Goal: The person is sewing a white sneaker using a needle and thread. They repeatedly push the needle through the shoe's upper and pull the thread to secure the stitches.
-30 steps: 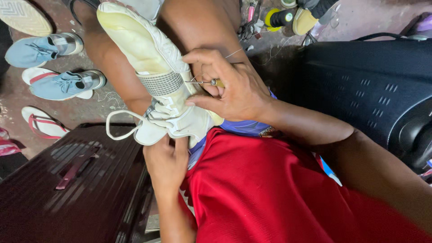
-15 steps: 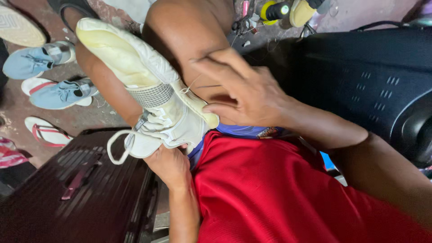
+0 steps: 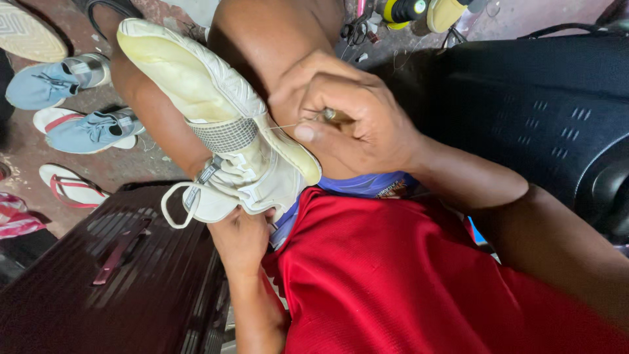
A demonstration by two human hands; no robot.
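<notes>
We see a white sneaker (image 3: pixel 223 131) with a pale yellowed sole, a grey mesh-patterned band across its middle and white laces, against our red shirt (image 3: pixel 406 275) with a strip of blue cloth above it. At the floor's left edge lie two light blue sneakers (image 3: pixel 72 105) with white soles and a white sandal (image 3: pixel 69 187) with red straps, and beside them sits a dark maroon ribbed suitcase (image 3: pixel 111 275). On the right stands a black case (image 3: pixel 531 111) patterned with small slots.
</notes>
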